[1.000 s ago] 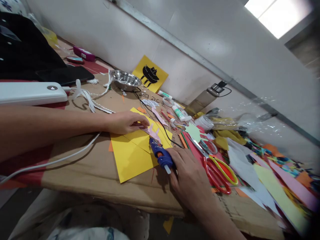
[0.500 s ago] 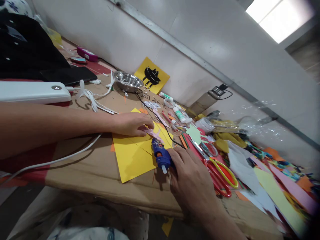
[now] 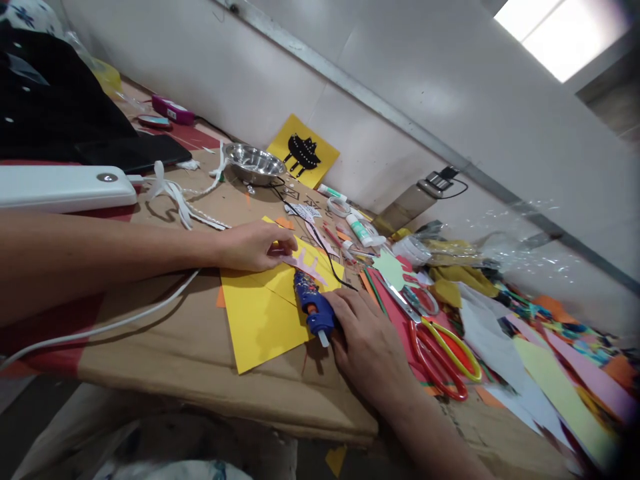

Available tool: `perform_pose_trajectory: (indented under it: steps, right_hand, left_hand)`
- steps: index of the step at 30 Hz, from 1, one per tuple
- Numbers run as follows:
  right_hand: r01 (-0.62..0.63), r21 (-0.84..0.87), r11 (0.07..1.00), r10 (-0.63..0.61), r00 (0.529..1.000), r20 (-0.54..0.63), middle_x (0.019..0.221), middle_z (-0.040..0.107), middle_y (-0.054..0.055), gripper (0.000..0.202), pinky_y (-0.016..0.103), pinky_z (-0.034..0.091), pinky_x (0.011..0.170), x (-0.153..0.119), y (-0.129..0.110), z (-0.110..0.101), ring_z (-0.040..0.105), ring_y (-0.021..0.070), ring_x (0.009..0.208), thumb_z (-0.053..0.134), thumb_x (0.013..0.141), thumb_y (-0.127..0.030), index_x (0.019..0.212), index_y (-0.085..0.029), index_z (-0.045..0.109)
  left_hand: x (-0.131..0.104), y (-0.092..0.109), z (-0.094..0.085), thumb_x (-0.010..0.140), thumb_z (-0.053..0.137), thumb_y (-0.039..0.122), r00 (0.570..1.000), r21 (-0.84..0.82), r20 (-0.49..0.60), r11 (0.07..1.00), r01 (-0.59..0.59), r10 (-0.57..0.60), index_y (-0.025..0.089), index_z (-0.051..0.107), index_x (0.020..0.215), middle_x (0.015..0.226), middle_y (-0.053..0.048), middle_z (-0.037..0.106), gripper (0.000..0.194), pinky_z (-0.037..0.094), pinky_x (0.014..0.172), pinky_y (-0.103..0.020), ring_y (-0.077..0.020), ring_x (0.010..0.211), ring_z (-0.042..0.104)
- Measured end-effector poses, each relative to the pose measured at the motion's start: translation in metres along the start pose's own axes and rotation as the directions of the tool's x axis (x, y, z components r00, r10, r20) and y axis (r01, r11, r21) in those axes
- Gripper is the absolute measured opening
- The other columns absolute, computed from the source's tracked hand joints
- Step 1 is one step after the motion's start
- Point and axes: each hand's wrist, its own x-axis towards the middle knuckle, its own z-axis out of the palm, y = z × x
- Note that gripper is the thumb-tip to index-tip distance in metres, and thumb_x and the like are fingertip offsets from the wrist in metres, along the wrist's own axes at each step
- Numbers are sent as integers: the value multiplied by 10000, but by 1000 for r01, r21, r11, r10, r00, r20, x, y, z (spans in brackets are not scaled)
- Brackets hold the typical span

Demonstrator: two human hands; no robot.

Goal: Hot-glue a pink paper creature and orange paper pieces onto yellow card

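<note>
Over the yellow paper [image 3: 265, 333], my left hand [image 3: 255, 245] is closed on one end of a pink paper cutout [image 3: 306, 264] with narrow prongs. My right hand [image 3: 367, 337] grips a blue glue gun [image 3: 314, 303] by its handle. A white glue stick pokes out of the gun's back end. The nozzle points away from me, close to the pink cutout's near edge; whether it touches the paper I cannot tell. A black cord [image 3: 325, 248] runs from the gun toward the steel bowl [image 3: 255, 164].
Red-and-yellow scissors [image 3: 435, 340] lie right of my right hand, beside a pale green cutout [image 3: 393, 268]. Glue tubes [image 3: 359, 229] and a bottle [image 3: 407, 203] are farther back. A yellow card [image 3: 313, 150] leans on the wall. At left are a white power bank-like device [image 3: 65, 189] and white cord.
My left hand has drawn slightly left and lifted the pink cutout so its prongs show more. The glue gun in my right hand has shifted a little left, its nozzle nearer the cutout.
</note>
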Motion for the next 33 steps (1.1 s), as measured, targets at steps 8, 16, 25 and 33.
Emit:
perform_pose_trajectory:
  steps: [8, 16, 25, 33]
  right_hand:
    - [43, -46, 998, -41, 998, 36, 1086, 648, 135, 326, 438, 506, 859, 6, 0, 0, 574, 281, 990, 503, 848, -54, 1158, -134, 568]
    - [33, -189, 981, -18, 996, 83, 1036, 642, 140, 277, 418, 488, 787, 9, -13, -9, 561, 286, 938, 505, 849, -43, 1097, -134, 588]
    - [6, -194, 981, 21, 990, 137, 991, 642, 101, 215, 387, 431, 763, 19, -20, -11, 515, 262, 874, 511, 878, -66, 1056, -149, 600]
    - [-39, -101, 994, 52, 990, 133, 1037, 638, 95, 221, 376, 424, 828, 19, -14, -7, 512, 255, 943, 530, 878, -59, 1068, -145, 605]
  left_hand:
    - [-2, 8, -7, 722, 561, 41, 999, 66, 46, 998, 21, -25, 161, 670, 1072, 994, -51, 722, 386, 460, 749, -233, -168, 868, 651]
    - [-3, 7, -7, 734, 533, 40, 998, 37, 49, 999, 28, -30, 166, 653, 1102, 1059, -49, 728, 408, 469, 767, -223, -164, 926, 661]
    - [-2, 9, -9, 773, 541, 95, 995, 17, 62, 997, 78, -79, 161, 655, 1116, 1055, -52, 732, 368, 465, 766, -228, -162, 916, 661]
    - [-2, 7, -7, 804, 552, 178, 995, 18, 37, 995, 96, -96, 162, 659, 1101, 996, -53, 728, 315, 445, 715, -227, -153, 841, 646]
